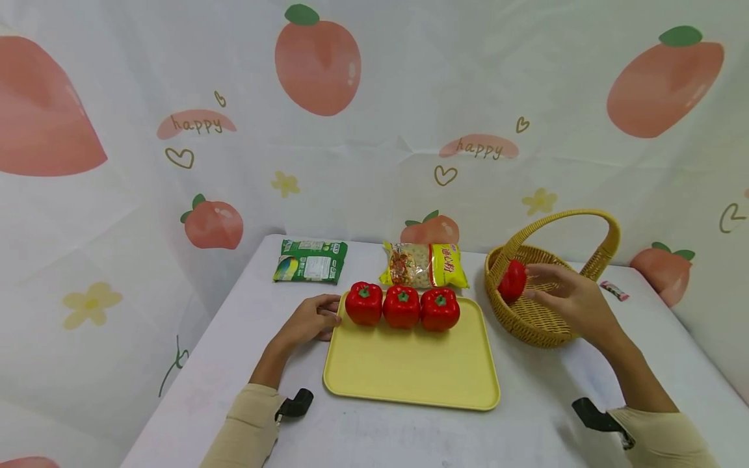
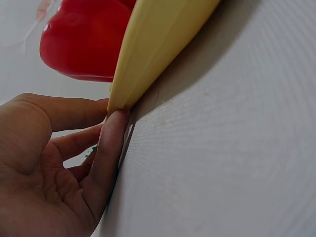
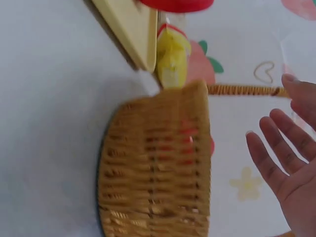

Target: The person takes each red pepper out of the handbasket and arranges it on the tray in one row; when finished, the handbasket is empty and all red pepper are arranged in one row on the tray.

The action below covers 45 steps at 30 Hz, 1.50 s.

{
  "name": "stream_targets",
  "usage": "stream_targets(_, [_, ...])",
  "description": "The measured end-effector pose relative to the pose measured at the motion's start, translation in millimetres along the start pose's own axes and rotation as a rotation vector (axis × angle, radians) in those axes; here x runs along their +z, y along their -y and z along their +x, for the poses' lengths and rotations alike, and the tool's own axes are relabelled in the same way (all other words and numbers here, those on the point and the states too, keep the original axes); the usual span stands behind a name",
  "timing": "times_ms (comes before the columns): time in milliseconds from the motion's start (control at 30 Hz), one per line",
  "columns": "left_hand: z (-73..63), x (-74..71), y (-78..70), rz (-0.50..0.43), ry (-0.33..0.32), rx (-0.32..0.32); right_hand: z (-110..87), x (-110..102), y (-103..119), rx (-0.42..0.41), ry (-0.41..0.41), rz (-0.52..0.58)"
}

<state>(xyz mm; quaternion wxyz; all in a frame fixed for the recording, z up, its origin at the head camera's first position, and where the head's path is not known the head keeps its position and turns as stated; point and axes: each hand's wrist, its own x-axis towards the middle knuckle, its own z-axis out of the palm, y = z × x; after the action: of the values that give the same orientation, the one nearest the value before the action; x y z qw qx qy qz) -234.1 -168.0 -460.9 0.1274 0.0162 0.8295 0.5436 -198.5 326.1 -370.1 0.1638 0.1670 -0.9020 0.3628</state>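
Note:
At the tray's left edge, my left hand (image 1: 308,320) pinches the rim of a yellow tray (image 1: 412,370) between thumb and fingers, which the left wrist view shows close up. Three red bell peppers (image 1: 401,307) stand in a row along the tray's far side. My right hand (image 1: 576,304) reaches over a wicker basket (image 1: 535,335), its fingers spread. Just left of those fingertips, another red bell pepper (image 1: 512,282) is against the inner left side of the basket. In the right wrist view, red shows through the basket's weave (image 3: 155,168), and the fingers (image 3: 279,148) stand apart from it.
A green packet (image 1: 311,261) lies at the back left. Behind the peppers is a yellow and clear food bag (image 1: 422,265). The basket's tall handle (image 1: 608,244) arches over it. A small wrapped item (image 1: 614,290) lies right of the basket, and a printed cloth hangs behind.

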Motion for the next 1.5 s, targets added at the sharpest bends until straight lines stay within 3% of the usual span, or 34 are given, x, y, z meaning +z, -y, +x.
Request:
stream_targets(267, [-0.7,-0.3,-1.1,-0.013,0.0,-0.003,21.7,-23,-15,0.08,0.035,-0.053])
stream_targets(633, [-0.6,0.6,0.4,-0.018,-0.001,-0.006,54.0,-40,-32,0.181,0.174,-0.032])
stream_targets(967, [0.6,0.9,1.5,-0.011,-0.005,-0.005,71.4,-30,-53,0.316,0.371,0.14])
stream_targets(1100, [0.8,1.2,2.7,-0.008,-0.006,0.001,74.8,-23,-57,0.339,0.443,0.161])
stream_targets(1500, [-0.5,0.9,1.3,-0.01,-0.001,0.014,82.3,-3,-64,0.375,0.499,0.197])
